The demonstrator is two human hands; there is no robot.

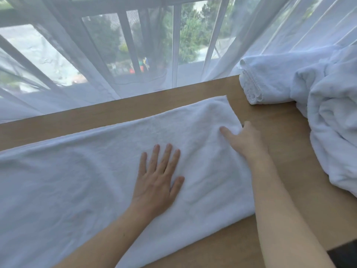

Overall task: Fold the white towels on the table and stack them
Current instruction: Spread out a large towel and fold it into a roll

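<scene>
White towel [108, 171] lies long on the tabletop [270, 229]; left hand [157, 176] presses flat, right hand [242, 140] pinches its end, best lifted evenly across.

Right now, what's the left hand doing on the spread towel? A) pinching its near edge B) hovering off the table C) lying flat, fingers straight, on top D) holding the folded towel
C: the left hand lies flat with its fingers straight on the spread white towel, while the right hand grips that towel's right edge; the folded towel sits untouched at the table's far right.
</scene>
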